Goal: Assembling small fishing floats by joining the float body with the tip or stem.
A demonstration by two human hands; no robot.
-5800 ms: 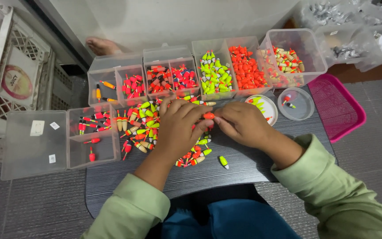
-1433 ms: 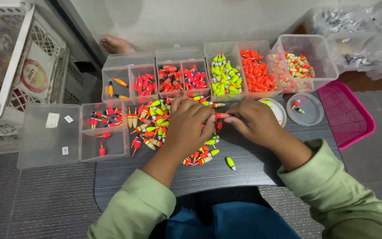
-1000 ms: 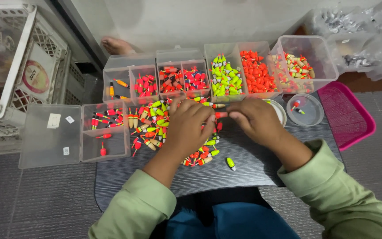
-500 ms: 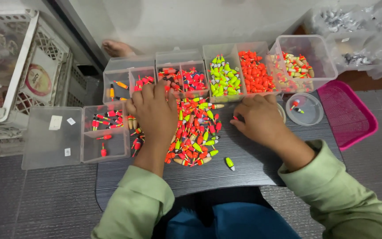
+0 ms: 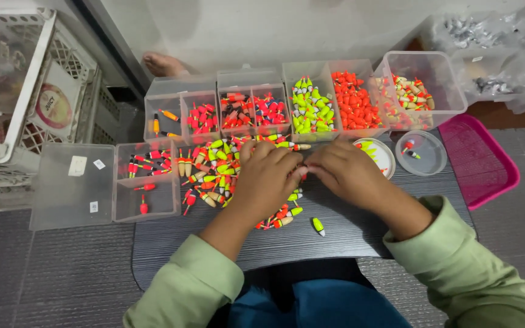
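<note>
A heap of small red, yellow and green fishing floats (image 5: 214,167) lies on a dark board (image 5: 347,234) over my lap. My left hand (image 5: 267,179) rests palm down on the heap, fingers curled over the floats. My right hand (image 5: 344,171) lies beside it, fingertips meeting the left hand's at the heap's far edge. What the fingers pinch is hidden. One yellow-green float (image 5: 318,226) lies alone near the board's front.
Clear sorting boxes stand along the back: red floats (image 5: 199,115), yellow-green floats (image 5: 310,106), orange floats (image 5: 353,100) and a mixed tub (image 5: 423,85). An open lidded box (image 5: 147,182) sits left, two round lids (image 5: 423,152) right, a pink tray (image 5: 478,161) beyond. A white crate (image 5: 25,91) stands far left.
My left hand was reaching out to the sorting boxes at the back left half a second ago; it has come back onto the heap, meeting my right hand again.
</note>
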